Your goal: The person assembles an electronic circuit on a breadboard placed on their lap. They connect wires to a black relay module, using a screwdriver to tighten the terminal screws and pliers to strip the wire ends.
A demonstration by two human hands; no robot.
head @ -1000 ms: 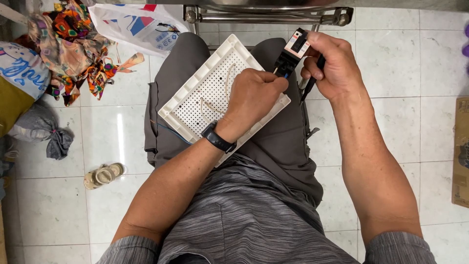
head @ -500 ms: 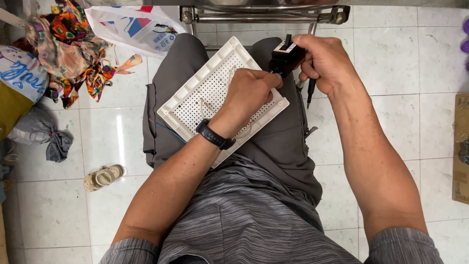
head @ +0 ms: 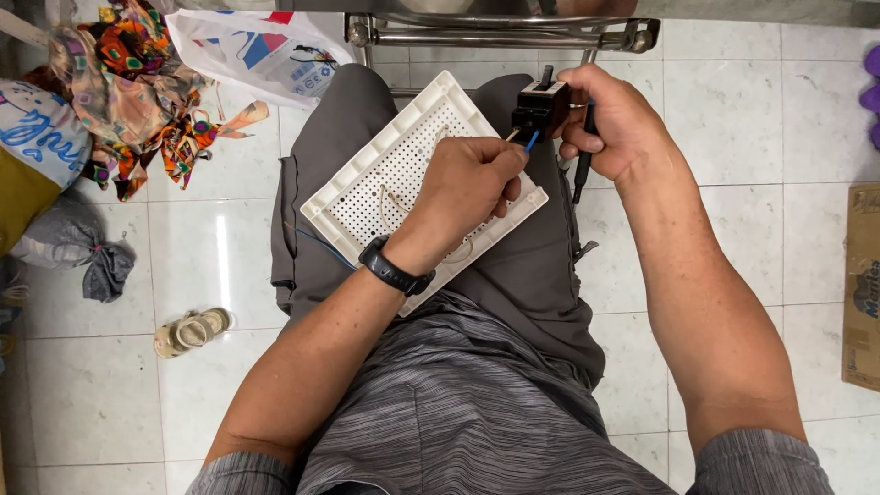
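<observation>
A white perforated plastic panel [head: 394, 174] lies tilted across my lap. My left hand [head: 472, 183] rests over its right part and pinches a thin blue wire [head: 532, 140] whose end meets a small black switch block [head: 541, 108]. My right hand [head: 619, 124] grips that black block at the panel's upper right corner and also holds a dark screwdriver [head: 581, 170] that hangs down from the fist. A black watch [head: 394, 272] is on my left wrist. More blue wire [head: 316, 243] trails out from under the panel's left side.
I sit over a white tiled floor. A metal chair frame [head: 495, 35] stands ahead of my knees. Colourful cloth [head: 137, 87], a white plastic bag [head: 257, 50] and a grey bundle [head: 78, 247] lie at the left, a small sandal [head: 188, 332] below them. A cardboard box [head: 862, 284] is at the right edge.
My right hand has turned the black block and brought it lower, close to the panel's corner. My left hand shifted right and now holds the blue wire up to the block.
</observation>
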